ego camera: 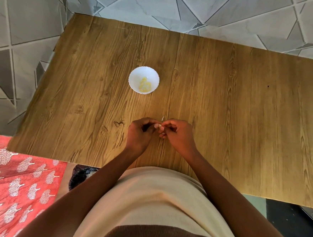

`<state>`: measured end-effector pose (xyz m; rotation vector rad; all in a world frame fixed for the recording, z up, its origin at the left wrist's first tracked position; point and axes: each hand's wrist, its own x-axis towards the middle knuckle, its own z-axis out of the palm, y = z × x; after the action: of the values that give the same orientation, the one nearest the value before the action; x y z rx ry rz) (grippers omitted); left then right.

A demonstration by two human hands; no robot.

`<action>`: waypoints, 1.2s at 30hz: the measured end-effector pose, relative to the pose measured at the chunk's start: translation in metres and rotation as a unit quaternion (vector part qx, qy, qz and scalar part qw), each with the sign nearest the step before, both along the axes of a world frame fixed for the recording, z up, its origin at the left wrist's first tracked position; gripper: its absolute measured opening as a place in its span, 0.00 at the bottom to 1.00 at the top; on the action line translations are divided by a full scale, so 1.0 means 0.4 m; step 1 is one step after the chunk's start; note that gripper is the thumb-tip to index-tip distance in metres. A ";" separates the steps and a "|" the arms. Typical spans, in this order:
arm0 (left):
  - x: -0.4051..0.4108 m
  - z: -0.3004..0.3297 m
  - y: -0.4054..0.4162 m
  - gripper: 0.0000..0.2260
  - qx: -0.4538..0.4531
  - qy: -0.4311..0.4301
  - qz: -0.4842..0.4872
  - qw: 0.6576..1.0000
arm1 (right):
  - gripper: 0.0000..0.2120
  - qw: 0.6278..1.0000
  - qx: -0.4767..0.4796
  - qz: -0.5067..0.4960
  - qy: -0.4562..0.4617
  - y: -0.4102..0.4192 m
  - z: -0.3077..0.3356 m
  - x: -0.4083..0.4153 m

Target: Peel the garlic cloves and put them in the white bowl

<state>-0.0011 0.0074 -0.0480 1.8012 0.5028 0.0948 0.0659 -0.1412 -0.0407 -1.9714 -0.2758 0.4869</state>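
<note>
At the far left of the frame, a red cloth (14,180) with a pattern of pale trees lay in the lower corner, and grey tiles (19,34) with dark lines filled the upper left and the top. To the right of the cloth, the wooden table (226,114) took most of the middle of the frame. On it, a little left of centre, stood the white bowl (143,80), and several yellowish peeled cloves (145,85) lay inside it, toward its lower right part. Below the bowl and well apart from it, near the centre of the frame, the two hands met above the table. The left hand (140,134) had its fingers curled, and its fingertips pinched a small pale garlic clove (157,125). Just to the right, the right hand (178,133) also had curled fingers, and its fingertips pinched at the same clove from the other side. A thin pale piece of skin (162,118) stood up just above the fingertips. At the bottom of the frame, a beige shirt (155,201) was visible between the two forearms.
</note>
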 end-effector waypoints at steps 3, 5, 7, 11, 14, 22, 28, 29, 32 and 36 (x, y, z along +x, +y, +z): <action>0.002 -0.002 0.000 0.07 -0.006 -0.006 0.011 1.000 | 0.06 0.999 0.014 -0.004 0.031 0.007 0.005 -0.003; 0.002 -0.002 0.000 0.09 -0.008 -0.008 0.009 1.000 | 0.07 0.999 0.022 -0.012 0.046 0.007 0.008 -0.002; 0.001 0.002 0.000 0.10 -0.014 -0.011 0.007 1.000 | 0.07 0.998 0.027 -0.015 0.050 0.006 0.009 -0.001; 0.000 0.005 -0.003 0.09 -0.012 -0.018 0.009 1.000 | 0.06 0.999 0.038 -0.009 0.030 -0.001 0.006 -0.004; -0.002 0.007 -0.002 0.08 0.016 -0.029 0.010 0.999 | 0.07 0.998 0.055 -0.012 0.015 -0.006 0.003 -0.009; -0.005 0.019 -0.009 0.08 0.020 -0.040 0.019 0.999 | 0.08 0.997 0.081 -0.009 0.016 -0.011 0.000 -0.015; -0.006 0.027 -0.012 0.08 0.022 -0.038 0.034 0.998 | 0.07 0.994 0.104 -0.013 0.026 -0.009 0.003 -0.024; -0.005 0.028 -0.013 0.08 0.014 -0.036 0.041 0.998 | 0.07 0.994 0.107 -0.013 0.025 -0.008 0.003 -0.024; -0.003 0.030 -0.016 0.07 -0.038 -0.026 0.070 0.996 | 0.08 0.993 0.116 -0.017 0.028 -0.007 0.000 -0.025; 0.001 0.033 -0.019 0.07 -0.158 0.000 0.110 0.981 | 0.08 0.990 0.135 -0.025 0.014 -0.008 -0.005 -0.021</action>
<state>-0.0007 -0.0003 -0.0347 1.4311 0.6776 0.1590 0.0576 -0.1443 -0.0429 -1.7031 -0.2598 0.4214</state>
